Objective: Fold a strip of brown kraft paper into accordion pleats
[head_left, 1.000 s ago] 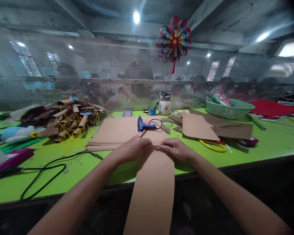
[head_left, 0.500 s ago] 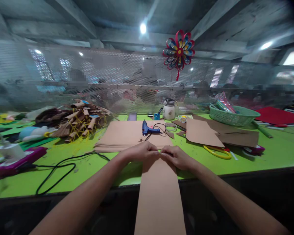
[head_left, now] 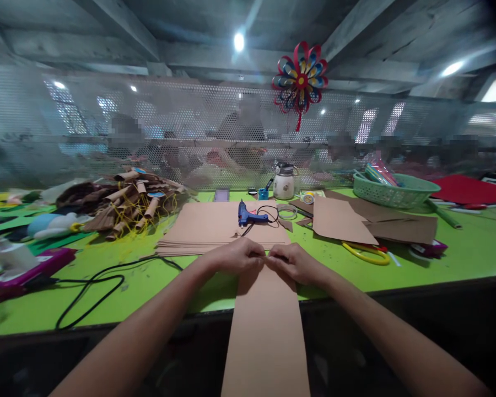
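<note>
A long brown paper strip (head_left: 267, 331) hangs over the table's front edge toward me. My left hand (head_left: 242, 256) pinches its far end from the left, and my right hand (head_left: 293, 262) pinches the same end from the right. The fingertips of both hands nearly meet. Just beyond them lies a stack of brown paper sheets (head_left: 202, 223), on which rests a blue glue gun (head_left: 252, 216) with a dark cord.
Brown rolls with yellow string (head_left: 136, 201) are heaped at the left, behind a purple power strip (head_left: 37, 270) and black cable. Cut brown sheets (head_left: 341, 220), a yellow ring (head_left: 366, 255) and a green basket (head_left: 397, 193) lie right. A white jar (head_left: 284, 184) stands behind.
Both hands and the strip's held end sit slightly further left in view, after a small shift of the view. The grip on the paper looks the same.
</note>
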The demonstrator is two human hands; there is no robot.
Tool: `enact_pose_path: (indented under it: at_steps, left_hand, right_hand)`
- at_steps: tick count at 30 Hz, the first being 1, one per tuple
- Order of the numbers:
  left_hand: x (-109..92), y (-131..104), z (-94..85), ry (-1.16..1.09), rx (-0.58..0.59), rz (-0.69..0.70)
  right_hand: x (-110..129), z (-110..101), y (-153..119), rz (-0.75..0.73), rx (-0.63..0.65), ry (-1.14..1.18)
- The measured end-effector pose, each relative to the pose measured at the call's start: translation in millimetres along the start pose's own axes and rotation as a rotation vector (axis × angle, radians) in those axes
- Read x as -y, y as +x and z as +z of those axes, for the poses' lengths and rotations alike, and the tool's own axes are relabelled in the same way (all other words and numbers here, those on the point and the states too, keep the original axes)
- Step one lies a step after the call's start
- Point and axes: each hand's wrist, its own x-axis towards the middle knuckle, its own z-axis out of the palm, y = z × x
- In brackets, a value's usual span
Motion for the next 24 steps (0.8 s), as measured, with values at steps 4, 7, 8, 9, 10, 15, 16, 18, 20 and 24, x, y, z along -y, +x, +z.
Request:
enact_pose_path:
  at_steps: [4, 7, 8, 9, 10, 15, 16, 18, 20, 24]
  left_hand:
    - [0.5, 1.2, -1.0, -0.039, 0.022, -0.040]
    - [3.9, 3.6, 2.6, -0.067, -0.019, -0.070]
    - [5.4, 4.0, 3.7, -0.071, -0.031, -0.071]
    - [7.0, 4.1, 4.4, -0.073, -0.044, -0.068]
    - [8.4, 3.7, 4.7, -0.074, -0.053, -0.066]
    - [11.8, -1.3, 1.1, -0.071, -0.074, -0.111]
    - [12.3, -1.9, 0.1, -0.070, -0.071, -0.111]
    - [13.5, -2.3, -1.8, -0.078, -0.063, -0.095]
    - [15.2, -2.2, -4.2, -0.084, -0.041, -0.068]
    - [18.4, -3.0, -11.3, -0.049, 0.017, -0.024]
  right_hand:
    - [-0.6, 2.4, 1.6, -0.015, 0.001, 0.019]
    - [-1.5, 2.8, 3.0, 0.007, -0.002, 0.049]
    - [-1.9, 1.6, 3.0, 0.022, 0.010, 0.071]
    - [-2.6, -0.1, 2.5, 0.037, 0.028, 0.098]
    - [-3.6, -2.5, 1.7, 0.054, 0.047, 0.126]
    - [-10.8, -13.6, -5.1, 0.178, 0.074, 0.181]
    - [-11.7, -14.4, -6.1, 0.196, 0.080, 0.194]
    - [-12.2, -14.8, -7.0, 0.216, 0.099, 0.233]
    - [-11.3, -14.6, -7.1, 0.226, 0.101, 0.254]
    - [-9.8, -14.5, -6.6, 0.240, 0.095, 0.258]
